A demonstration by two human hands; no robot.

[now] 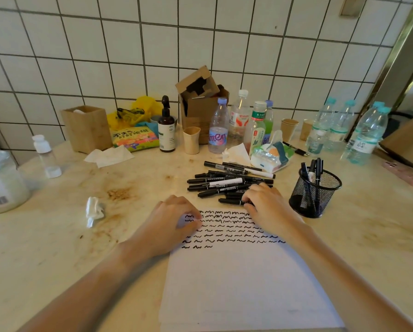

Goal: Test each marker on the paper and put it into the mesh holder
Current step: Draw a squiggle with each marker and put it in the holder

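Observation:
A white sheet of paper (236,279) lies in front of me, its top part filled with rows of black squiggles. My left hand (174,216) rests with curled fingers on the paper's top left corner and holds nothing that I can see. My right hand (265,202) reaches into the near edge of a pile of black markers (227,182), and its fingers close on a black marker (231,201) lying there. To the right stands the black mesh holder (314,192) with several markers upright in it.
A crumpled tissue (94,210) lies to the left of the paper. Bottles (218,127), paper cups (191,140), a wet-wipe pack (270,156), a cardboard box (201,101) and a wooden box (87,128) crowd the back by the tiled wall. A large jar (2,183) stands far left, a pink phone (406,173) far right.

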